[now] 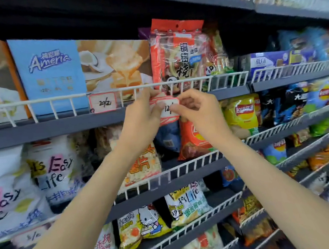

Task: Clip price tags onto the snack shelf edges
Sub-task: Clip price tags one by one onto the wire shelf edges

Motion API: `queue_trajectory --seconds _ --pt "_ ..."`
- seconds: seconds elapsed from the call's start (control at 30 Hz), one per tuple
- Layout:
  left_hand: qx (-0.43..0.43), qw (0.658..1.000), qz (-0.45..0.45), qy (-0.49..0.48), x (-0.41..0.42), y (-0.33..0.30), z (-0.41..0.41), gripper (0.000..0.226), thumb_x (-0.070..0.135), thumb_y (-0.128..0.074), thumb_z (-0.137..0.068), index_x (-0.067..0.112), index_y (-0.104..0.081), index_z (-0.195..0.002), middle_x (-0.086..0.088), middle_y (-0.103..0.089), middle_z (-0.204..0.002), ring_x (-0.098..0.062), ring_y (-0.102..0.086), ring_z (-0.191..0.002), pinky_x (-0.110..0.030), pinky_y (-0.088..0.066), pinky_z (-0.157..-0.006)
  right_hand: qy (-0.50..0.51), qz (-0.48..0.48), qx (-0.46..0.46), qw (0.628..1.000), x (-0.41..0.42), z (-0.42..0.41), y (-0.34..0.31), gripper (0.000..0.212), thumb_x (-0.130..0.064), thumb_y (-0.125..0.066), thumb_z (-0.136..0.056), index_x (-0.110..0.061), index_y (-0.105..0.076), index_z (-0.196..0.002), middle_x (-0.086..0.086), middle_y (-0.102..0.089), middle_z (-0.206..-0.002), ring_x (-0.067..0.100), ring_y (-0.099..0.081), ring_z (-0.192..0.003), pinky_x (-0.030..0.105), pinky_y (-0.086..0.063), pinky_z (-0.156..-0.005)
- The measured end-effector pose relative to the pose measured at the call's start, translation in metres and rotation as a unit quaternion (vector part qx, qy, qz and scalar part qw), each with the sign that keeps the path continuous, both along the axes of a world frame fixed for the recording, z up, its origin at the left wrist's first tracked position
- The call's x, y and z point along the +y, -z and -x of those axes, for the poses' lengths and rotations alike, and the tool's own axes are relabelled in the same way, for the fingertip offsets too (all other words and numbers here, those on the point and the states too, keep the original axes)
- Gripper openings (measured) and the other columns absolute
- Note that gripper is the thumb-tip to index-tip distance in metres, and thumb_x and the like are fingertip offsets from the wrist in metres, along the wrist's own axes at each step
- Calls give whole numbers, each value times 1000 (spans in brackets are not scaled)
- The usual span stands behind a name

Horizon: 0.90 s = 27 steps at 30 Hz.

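Note:
A red-bordered price tag (168,108) with handwritten digits sits at the white wire rail (195,79) of the upper snack shelf, below a red panda-print bag (178,56). My left hand (144,114) pinches its left side, fingers reaching up to the rail. My right hand (194,107) pinches its right edge. Another tag (102,102) reading 20/21 hangs clipped on the same rail to the left, in front of a blue Ameria box (50,73).
The grey shelf edge (48,129) runs under the rail. Below are shelves with white Easy Life bags (50,168), red and yellow chip bags (241,114) and a Hello Kitty pack (144,228). A third tag (32,236) hangs at lower left.

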<state>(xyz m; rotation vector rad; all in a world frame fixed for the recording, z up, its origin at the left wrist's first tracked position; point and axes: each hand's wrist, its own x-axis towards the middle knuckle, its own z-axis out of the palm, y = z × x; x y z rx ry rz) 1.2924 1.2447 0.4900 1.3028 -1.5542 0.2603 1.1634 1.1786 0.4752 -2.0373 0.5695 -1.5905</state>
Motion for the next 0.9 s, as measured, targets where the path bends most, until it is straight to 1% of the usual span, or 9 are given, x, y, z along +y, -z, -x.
queue_trajectory --seconds 0.13,0.23,0.3,0.37,0.47,0.57,0.7,0.8,0.9 --pt "39 995 -32 83 -40 2 44 20 13 -53 -93 4 -55 -111 3 -55 -97 -11 -53 -94 -14 -39 -75 0 -51 -14 999 -28 55 -5 13 -14 -77 -74 -16 -65 -76 -2 -62 -68 7 -58 -63 21 -49 -64" --pt "68 992 -41 100 -68 3 81 11 16 -53 -94 12 -53 -104 10 -54 -84 -7 -51 -75 -26 -43 -72 7 -71 -27 997 -57 90 -8 10 -13 -77 -75 -15 -67 -75 0 -62 -65 7 -58 -58 20 -51 -57" --pt "84 991 -43 98 -85 3 104 8 19 -51 -95 16 -49 -103 10 -53 -79 -7 -48 -65 -31 -41 -67 3 -64 -18 998 -79 110 -12 9 -10 -73 -78 -15 -67 -75 -7 -62 -58 -1 -56 -49 13 -45 -50" --pt "94 990 -58 93 -100 3 126 9 19 -48 -96 17 -46 -105 4 -53 -84 -12 -48 -70 -31 -40 -67 2 -46 2 999 -100 129 -15 10 -10 -70 -82 -17 -68 -76 -14 -61 -54 -5 -54 -47 8 -41 -49" --pt "92 990 -70 74 -118 2 149 10 17 -47 -96 17 -45 -107 4 -52 -91 -13 -48 -80 -28 -40 -70 -14 -39 16 999 -128 152 -14 7 -10 -66 -85 -15 -70 -83 -9 -62 -60 -7 -54 -49 9 -43 -53" --pt "92 992 -72 40 -129 1 159 17 16 -47 -96 14 -49 -113 8 -53 -90 -13 -50 -81 -28 -40 -71 -9 -18 56 998 -148 160 -15 7 -13 -66 -86 -12 -72 -87 -7 -64 -66 -4 -56 -56 14 -45 -59" --pt "63 994 -46 -75 -138 0 159 27 9 -45 -96 8 -48 -123 -8 -60 -97 -19 -51 -81 -29 -30 -61 18 -6 73 997 -165 159 -20 9 -14 -64 -86 -9 -72 -89 2 -69 -79 6 -60 -65 25 -51 -66" --pt "50 991 -15 -123 -139 1 157 31 3 -43 -95 7 -45 -126 -13 -60 -98 -22 -53 -82 -23 -27 -57 21 -15 38 999 -169 156 -21 9 -10 -60 -89 -9 -68 -93 7 -69 -84 2 -56 -56 19 -48 -56" --pt "71 986 4 -150 -139 3 155 36 3 -42 -95 5 -42 -131 -17 -61 -107 -31 -56 -96 -20 -27 -61 -2 -31 23 999 -170 151 -23 5 -10 -56 -91 -9 -60 -94 9 -69 -88 1 -62 -54 12 -45 -46"
